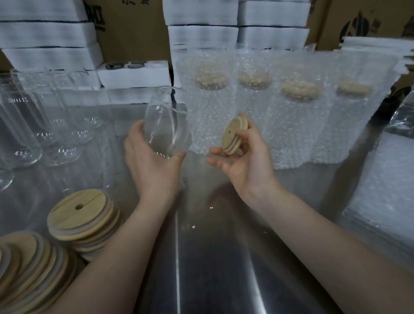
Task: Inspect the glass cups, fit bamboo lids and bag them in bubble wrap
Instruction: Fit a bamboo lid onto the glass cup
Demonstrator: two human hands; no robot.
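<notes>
Near lid stack [25, 272] runs off left edge.

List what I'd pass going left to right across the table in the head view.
Stacked bamboo lids → left hand holding a glass cup → right hand pinching a bamboo lid → pile of flat bubble wrap.

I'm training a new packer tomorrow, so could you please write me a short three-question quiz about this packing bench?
1. True or false: the bamboo lid in the right hand is already fitted on the glass cup held by the left hand.
2. How many bubble-wrapped cups with lids stand in the row behind the hands?
3. Where are the spare lids stacked? A) on the person's left; B) on the person's right; C) on top of the bubble-wrapped cups.

Key: 1 false, the lid and cup are apart; 2 four; 3 A.
</notes>
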